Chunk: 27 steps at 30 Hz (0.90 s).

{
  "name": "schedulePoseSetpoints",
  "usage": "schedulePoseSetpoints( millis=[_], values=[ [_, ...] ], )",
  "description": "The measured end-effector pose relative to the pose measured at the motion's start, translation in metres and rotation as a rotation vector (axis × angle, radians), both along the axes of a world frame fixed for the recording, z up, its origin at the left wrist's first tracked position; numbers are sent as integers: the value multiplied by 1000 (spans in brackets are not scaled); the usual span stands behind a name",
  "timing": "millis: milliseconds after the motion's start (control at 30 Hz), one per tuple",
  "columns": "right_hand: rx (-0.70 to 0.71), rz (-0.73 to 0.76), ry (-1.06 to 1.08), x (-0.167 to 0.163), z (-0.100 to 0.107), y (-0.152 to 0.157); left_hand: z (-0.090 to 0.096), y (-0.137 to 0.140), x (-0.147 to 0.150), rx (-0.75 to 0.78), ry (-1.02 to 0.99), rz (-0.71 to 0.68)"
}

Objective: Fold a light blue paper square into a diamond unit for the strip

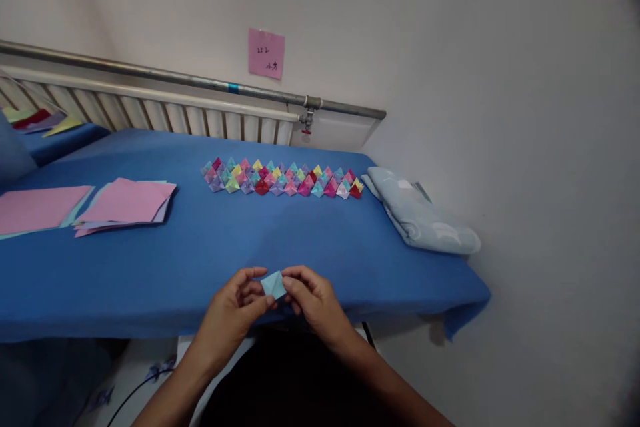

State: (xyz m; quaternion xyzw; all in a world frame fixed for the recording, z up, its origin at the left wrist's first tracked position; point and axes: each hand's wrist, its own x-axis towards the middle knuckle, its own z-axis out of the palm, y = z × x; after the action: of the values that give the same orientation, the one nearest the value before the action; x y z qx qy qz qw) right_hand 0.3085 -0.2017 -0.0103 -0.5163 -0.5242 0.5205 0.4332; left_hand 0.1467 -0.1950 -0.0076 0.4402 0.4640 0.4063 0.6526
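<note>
Between my hands, near the front edge of the table, is a small folded piece of light blue paper [273,285] with creases across its face. My left hand [235,303] pinches its lower left side with the thumb and fingers. On its right edge, the thumb and index finger of my right hand [311,297] are closed. Further back, several rows of small folded paper pieces [283,180] in many colours stand close together on the blue tablecloth [215,250].
Stacks of pink and other coloured paper [127,201] and more pink sheets [43,208] lie at the left. A folded light blue blanket [420,210] rests at the right end. Behind the table are a radiator [200,120], a pipe [165,75] and a pink wall note [267,53].
</note>
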Motion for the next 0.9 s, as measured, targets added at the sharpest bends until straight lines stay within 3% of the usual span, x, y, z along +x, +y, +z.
schedulePoseSetpoints(
  millis=[167, 433, 667, 900],
  values=[
    [-1, 8, 37, -3, 6, 1, -1, -5, 1, 92, 156, -63],
    [-102, -27, 148, -5, 2, -2, -4, -3, 1, 145, 182, -125],
    [-61, 5, 103, -7, -1, 0, -8, -4, -6, 213, 330, -331],
    [-122, 111, 52, -5, 1, -1, -5, -3, -5, 139, 257, -206]
  ],
)
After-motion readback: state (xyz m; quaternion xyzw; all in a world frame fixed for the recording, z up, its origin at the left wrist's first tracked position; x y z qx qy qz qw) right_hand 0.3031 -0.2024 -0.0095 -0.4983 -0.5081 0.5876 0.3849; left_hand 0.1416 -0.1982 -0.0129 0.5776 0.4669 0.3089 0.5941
